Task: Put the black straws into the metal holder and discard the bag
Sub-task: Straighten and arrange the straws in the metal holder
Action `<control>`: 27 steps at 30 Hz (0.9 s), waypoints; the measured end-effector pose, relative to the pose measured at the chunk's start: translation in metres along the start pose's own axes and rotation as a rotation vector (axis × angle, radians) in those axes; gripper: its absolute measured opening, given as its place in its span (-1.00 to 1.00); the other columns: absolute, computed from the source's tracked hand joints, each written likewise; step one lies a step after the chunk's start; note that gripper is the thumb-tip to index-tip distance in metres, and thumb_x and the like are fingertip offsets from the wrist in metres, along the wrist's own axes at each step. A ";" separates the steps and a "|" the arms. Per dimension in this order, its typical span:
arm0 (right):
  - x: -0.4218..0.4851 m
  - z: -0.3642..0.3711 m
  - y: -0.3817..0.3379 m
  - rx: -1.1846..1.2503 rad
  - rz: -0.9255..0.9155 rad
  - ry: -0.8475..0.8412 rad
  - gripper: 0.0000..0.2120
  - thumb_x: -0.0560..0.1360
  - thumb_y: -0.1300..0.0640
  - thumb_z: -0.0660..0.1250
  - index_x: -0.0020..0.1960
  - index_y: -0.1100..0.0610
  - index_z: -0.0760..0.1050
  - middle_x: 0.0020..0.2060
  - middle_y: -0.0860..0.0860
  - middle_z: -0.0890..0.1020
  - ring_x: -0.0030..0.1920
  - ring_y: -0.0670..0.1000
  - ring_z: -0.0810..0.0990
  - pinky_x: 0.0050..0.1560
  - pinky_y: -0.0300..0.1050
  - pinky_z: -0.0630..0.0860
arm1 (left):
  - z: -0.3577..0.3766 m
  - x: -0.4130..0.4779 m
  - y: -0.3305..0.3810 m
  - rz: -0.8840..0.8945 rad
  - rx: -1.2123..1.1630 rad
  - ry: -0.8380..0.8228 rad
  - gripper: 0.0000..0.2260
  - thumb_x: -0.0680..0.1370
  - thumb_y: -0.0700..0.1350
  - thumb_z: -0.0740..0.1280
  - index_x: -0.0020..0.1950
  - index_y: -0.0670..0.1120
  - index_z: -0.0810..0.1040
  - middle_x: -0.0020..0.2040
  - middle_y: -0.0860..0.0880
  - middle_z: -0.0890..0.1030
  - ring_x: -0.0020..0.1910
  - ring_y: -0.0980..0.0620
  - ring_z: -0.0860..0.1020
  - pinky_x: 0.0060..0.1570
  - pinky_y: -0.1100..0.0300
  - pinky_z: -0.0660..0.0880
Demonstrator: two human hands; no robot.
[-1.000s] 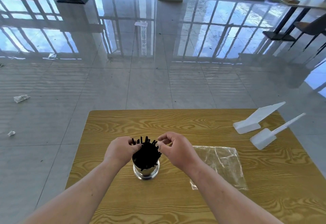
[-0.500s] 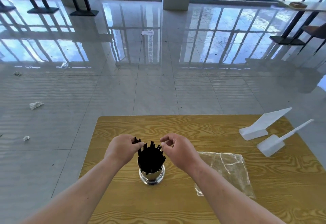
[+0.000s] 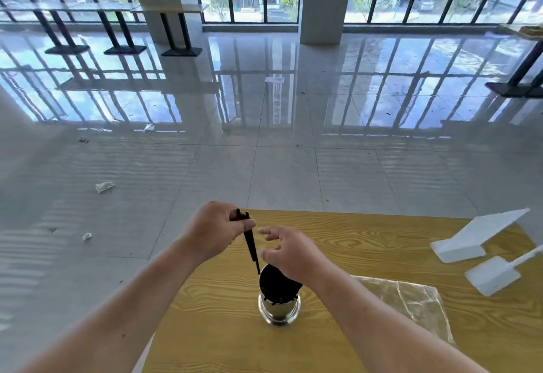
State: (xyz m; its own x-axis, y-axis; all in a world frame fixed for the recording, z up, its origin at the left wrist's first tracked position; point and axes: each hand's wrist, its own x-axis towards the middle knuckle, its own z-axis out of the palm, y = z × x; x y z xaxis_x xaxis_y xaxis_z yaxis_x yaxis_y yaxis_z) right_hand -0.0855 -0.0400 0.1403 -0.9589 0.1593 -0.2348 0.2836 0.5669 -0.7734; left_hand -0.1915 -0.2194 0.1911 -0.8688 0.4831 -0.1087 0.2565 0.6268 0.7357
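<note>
- Black straws [image 3: 277,286] filling the metal holder [image 3: 279,308], standing upright on the wooden surface [image 3: 367,243], just below both hands.
- Pinching a few straws [image 3: 251,244] in the left hand [image 3: 216,233], long axis running steeply down and slightly right, lower tips meeting the holder's left rim.
- Hovering the right hand [image 3: 289,253] directly over the holder mouth, fingers spread loosely, gripping nothing.
- Lying flat to the right, well apart from the holder: the clear bag [image 3: 411,303], nearer the right hand, probably next for discarding.
- Needing a near-vertical drop to seat the raised straws.
</note>
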 end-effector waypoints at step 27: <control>-0.009 -0.013 -0.023 0.709 0.155 -0.335 -0.62 0.70 -0.20 0.23 0.13 0.08 0.63 -0.20 0.12 0.73 -0.31 0.09 0.67 -0.15 -0.02 0.64 | 0.027 0.008 -0.006 -0.193 -0.525 -0.206 -0.76 0.56 0.11 0.52 -0.03 -0.06 0.78 -0.19 -0.07 0.73 -0.26 0.05 0.57 -0.20 0.13 0.49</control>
State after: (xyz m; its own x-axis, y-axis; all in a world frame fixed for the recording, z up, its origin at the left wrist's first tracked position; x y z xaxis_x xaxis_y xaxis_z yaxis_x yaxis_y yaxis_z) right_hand -0.0831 -0.0441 0.1676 -0.8858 -0.1208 -0.4480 0.4604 -0.1093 -0.8810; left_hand -0.1889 -0.2027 0.1683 -0.7656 0.5318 -0.3620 -0.1873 0.3541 0.9163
